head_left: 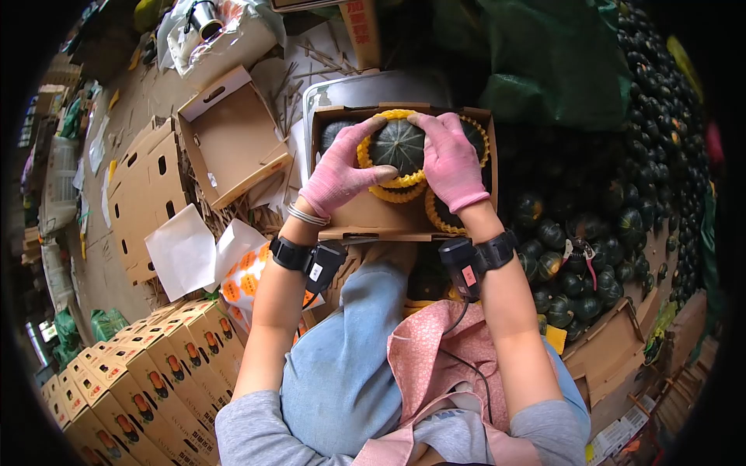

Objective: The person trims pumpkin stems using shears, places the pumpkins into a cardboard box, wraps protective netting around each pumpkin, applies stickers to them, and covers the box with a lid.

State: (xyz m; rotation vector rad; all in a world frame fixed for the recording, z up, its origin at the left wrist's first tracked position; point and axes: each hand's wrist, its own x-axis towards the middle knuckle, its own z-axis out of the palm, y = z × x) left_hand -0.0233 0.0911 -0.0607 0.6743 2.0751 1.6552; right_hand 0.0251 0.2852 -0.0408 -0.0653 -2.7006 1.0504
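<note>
My left hand (346, 171) and my right hand (451, 161), both in pink gloves, grip a dark green pumpkin (398, 147) from either side. A yellow foam net (406, 183) wraps around its edge. They hold it over an open cardboard box (359, 216). Inside the box, another dark pumpkin (334, 133) shows at the left, partly covered by my left hand. More yellow-netted pumpkins sit at the right and front right, partly behind my right hand. What lies directly under the held pumpkin is mostly hidden.
A shallow cardboard tray (233, 140) and flattened cardboard (148, 202) lie to the left. Printed cartons (155, 373) stand in rows at lower left. Loose pumpkins (552, 233) pile up on the right, with pink-handled pruning shears (579, 252) on them. A green sheet (552, 62) covers the back.
</note>
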